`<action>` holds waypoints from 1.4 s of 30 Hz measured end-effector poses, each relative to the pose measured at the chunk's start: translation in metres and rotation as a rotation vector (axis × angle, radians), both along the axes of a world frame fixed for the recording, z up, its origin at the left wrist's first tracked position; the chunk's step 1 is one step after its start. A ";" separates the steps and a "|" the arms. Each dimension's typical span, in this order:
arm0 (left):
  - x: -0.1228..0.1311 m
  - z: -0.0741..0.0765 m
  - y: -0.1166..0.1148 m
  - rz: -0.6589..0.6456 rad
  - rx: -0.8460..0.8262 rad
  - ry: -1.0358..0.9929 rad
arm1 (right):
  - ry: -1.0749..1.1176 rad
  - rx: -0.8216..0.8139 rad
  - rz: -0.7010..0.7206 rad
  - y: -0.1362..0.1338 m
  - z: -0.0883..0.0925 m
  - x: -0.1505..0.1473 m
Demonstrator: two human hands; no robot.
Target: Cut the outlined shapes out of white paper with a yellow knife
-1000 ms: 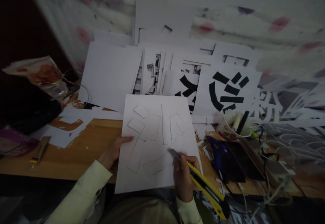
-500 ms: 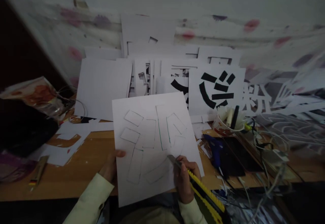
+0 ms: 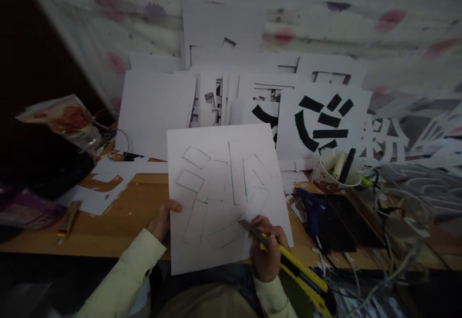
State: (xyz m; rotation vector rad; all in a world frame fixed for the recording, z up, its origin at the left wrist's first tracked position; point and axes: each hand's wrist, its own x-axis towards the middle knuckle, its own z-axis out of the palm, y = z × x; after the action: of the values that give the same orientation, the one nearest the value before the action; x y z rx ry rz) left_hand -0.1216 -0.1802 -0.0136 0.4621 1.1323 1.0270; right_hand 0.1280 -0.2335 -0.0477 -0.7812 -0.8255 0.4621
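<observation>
A white sheet (image 3: 224, 222) with outlined strokes drawn in thin dark and green lines is held up, tilted, in front of the table. My left hand (image 3: 162, 219) grips its left edge, thumb on the front and the other fingers hidden behind. In my right hand (image 3: 267, 250) is a yellow and black utility knife (image 3: 299, 270), fingers wrapped round it. Its blade is out and points up and left over the lower right of the sheet, near a curved outline. Whether the tip touches the sheet I cannot tell.
White sheets with cut-out shapes (image 3: 155, 106) lean against the wall, one bearing black strokes (image 3: 330, 133). On the table (image 3: 137, 212) are paper scraps, a small cutter (image 3: 68, 219), a cup of pens (image 3: 325, 178), a blue glue gun (image 3: 312, 212), dark flat panels (image 3: 335, 226) and cables (image 3: 386, 212).
The view has shifted, so the background sits further right and higher. The sheet appears slightly turned and higher in view, still in my left hand. My right hand keeps hold of the knife.
</observation>
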 end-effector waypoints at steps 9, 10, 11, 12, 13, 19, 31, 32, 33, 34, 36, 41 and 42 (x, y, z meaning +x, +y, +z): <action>0.002 0.004 -0.002 0.014 0.008 0.007 | -0.043 -0.027 0.007 -0.001 0.000 -0.001; 0.005 0.007 -0.002 0.053 0.006 0.023 | -0.039 -0.020 0.005 0.000 0.002 -0.001; 0.009 0.011 -0.003 0.093 0.000 0.030 | -0.027 -0.017 0.007 0.001 0.004 -0.001; 0.013 0.016 -0.003 0.121 -0.009 0.018 | -0.011 -0.019 0.011 0.002 0.006 -0.001; 0.018 0.021 -0.004 0.135 -0.022 -0.012 | 0.008 -0.024 0.012 0.003 0.009 -0.001; 0.043 0.042 -0.011 0.232 -0.151 -0.186 | 0.055 -0.109 -0.059 0.000 0.020 -0.002; 0.037 0.024 -0.006 0.343 -0.175 -0.211 | -0.187 -0.359 -0.199 -0.008 -0.003 0.007; 0.037 0.023 -0.006 0.336 -0.177 -0.209 | -0.207 -0.370 -0.200 -0.008 -0.003 0.007; 0.037 0.022 -0.005 0.334 -0.185 -0.207 | -0.222 -0.380 -0.193 -0.009 -0.003 0.008; 0.037 0.021 -0.005 0.338 -0.190 -0.202 | -0.233 -0.388 -0.181 -0.009 -0.003 0.008; 0.036 0.020 -0.005 0.345 -0.182 -0.199 | -0.248 -0.397 -0.156 -0.010 -0.002 0.008; 0.038 0.025 -0.006 0.298 -0.157 -0.214 | -0.248 -0.355 -0.141 -0.011 0.004 0.007; 0.038 0.027 -0.006 0.294 -0.147 -0.211 | -0.241 -0.352 -0.136 -0.011 0.004 0.006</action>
State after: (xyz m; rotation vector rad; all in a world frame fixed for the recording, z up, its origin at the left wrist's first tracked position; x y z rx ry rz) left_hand -0.0831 -0.1862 0.0132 0.0671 1.0949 1.2066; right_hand 0.1343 -0.2440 -0.0437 -1.2291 -0.9192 0.4005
